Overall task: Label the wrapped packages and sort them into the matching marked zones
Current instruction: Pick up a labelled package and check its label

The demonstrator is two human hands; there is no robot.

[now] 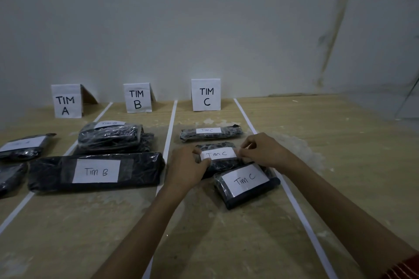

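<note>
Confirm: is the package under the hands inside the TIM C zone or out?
In. The held package lies between the two white tape lines that flank the TIM C sign.

Both bare forearms reach up from the lower frame toward the centre. The left hand (188, 169) curls round the package (226, 164) end, thumb on its label (217, 154). The right hand (261, 149), fingers bent, pinches the label's right edge.

A bare makeshift sorting room: a worn wooden desk (340, 131) split into lanes by white tape strips (170, 129), folded paper signs (205, 94) at the far edge, against a stained plaster wall (204, 18).
</note>
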